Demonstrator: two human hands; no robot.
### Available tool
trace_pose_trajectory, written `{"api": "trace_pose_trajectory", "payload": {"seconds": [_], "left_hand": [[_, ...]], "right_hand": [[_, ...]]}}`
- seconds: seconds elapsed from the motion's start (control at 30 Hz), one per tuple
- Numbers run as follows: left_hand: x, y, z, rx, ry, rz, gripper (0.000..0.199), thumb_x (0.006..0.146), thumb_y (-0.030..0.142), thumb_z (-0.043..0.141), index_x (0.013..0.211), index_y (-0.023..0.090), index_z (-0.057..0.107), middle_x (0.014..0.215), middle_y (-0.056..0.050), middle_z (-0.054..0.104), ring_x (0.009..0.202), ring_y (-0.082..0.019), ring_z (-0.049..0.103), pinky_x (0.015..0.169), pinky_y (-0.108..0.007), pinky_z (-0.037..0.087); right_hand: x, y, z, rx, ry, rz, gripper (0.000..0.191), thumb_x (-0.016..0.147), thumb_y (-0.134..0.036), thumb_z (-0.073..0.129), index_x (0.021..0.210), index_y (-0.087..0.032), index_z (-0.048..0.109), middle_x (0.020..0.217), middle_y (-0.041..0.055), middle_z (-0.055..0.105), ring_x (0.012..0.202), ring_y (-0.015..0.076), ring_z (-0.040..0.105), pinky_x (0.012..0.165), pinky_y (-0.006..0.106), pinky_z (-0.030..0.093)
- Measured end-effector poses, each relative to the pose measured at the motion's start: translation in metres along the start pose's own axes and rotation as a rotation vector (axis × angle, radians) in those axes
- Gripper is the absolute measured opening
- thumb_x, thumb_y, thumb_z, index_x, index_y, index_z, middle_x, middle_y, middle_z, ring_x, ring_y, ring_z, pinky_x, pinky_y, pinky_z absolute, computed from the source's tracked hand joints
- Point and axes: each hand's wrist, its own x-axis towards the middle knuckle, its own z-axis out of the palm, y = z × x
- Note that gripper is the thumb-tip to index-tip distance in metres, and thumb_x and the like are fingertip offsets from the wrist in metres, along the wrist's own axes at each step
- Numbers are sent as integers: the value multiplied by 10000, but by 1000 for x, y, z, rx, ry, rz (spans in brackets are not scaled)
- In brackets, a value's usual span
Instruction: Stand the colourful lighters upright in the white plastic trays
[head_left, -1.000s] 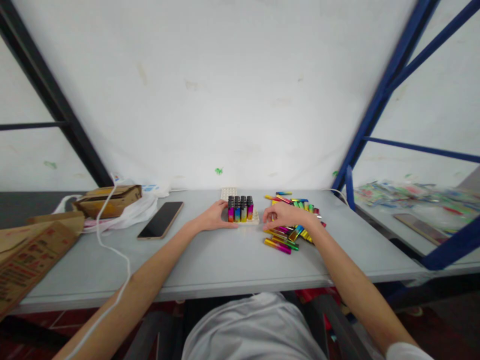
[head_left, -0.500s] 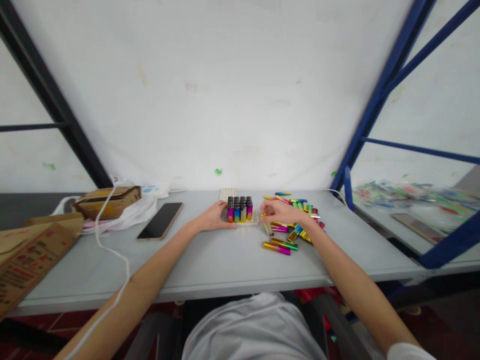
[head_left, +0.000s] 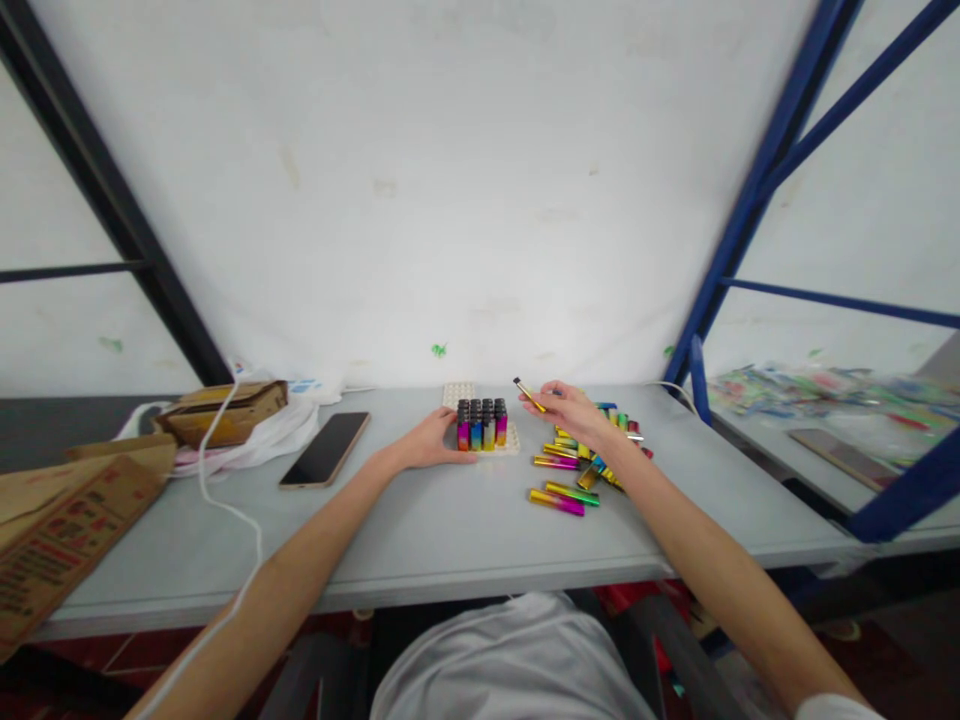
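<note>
Several lighters [head_left: 481,428] with black tops and metallic bodies in purple, orange, blue and yellow stand upright in rows in a white tray [head_left: 512,441]. My left hand [head_left: 431,440] is closed around the tray's left end, its thumb along the front and its fingers at the left side of the lighters. To the right of the tray, my right hand [head_left: 568,410] pinches a gold lighter [head_left: 531,397], held tilted above the table with its dark top up and to the left. Loose lighters [head_left: 562,462] in gold, purple, green and blue lie in a heap under and beside my right hand.
A white holed tray [head_left: 458,392] lies behind the lighters. A phone [head_left: 325,450], a small cardboard box [head_left: 225,412] on white plastic, a larger carton [head_left: 90,530] and a white cable [head_left: 232,508] are on the left. A blue frame post [head_left: 697,375] stands at the right.
My right hand has lifted away from the heap, bringing a gold lighter up into clear view with its top raised. My left hand stays at the tray's left end.
</note>
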Motion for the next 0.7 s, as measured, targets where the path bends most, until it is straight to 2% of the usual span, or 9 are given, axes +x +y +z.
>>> {"api": "trace_pose_trajectory", "payload": {"seconds": [0.07,0.13,0.23,0.3,0.47,0.6,0.7], "left_hand": [[0,0,0,-1,3,-1,872,688,715,776,1333,150,621,1351,-187,627,1251,-381,592,1134,-501,448],[0,0,0,-5,15,1,854,681,716,781,1321,170,633,1339,-173,639,1244,-381,600,1127,-497,457],[-1,0,0,-6,28,8,859,678,731,775,1314,170,640,1323,-165,652,1223,-382,613,1112,-498,471],[-1,1,0,-6,28,13,860,688,726,771,1322,162,636,1332,-168,649,1223,-379,612,1110,-493,471],[-1,0,1,-29,47,18,842,684,705,787,1312,161,651,1330,-164,657,1223,-371,614,1108,-472,468],[-1,0,1,-46,45,29,830,688,699,788,1315,174,650,1343,-145,655,1219,-366,614,1113,-483,461],[-1,0,1,-52,46,21,841,687,688,795,1330,168,640,1359,-150,644,1241,-370,601,1127,-477,450]], "right_hand": [[0,3,4,25,-32,13,504,645,-292,903,1046,-230,604,1000,44,745,950,194,718,892,344,549],[1,7,8,-5,-69,21,539,673,-292,872,1142,-237,612,911,-1,706,842,163,692,814,317,546],[3,16,13,-112,-93,-2,401,761,-417,793,1060,-190,652,759,-41,594,648,106,573,624,246,465],[5,22,15,-182,-94,-42,397,819,-528,720,977,-172,645,717,-50,543,566,84,487,538,233,385],[4,29,23,-288,-181,-65,493,862,-704,593,889,-214,538,590,-93,407,467,86,378,480,235,332],[2,31,28,-384,-80,-46,516,872,-746,542,878,-231,522,572,-106,307,439,79,256,430,217,227],[2,33,30,-546,51,-116,563,883,-749,501,714,-213,500,538,-73,351,456,90,299,432,233,213]]}}
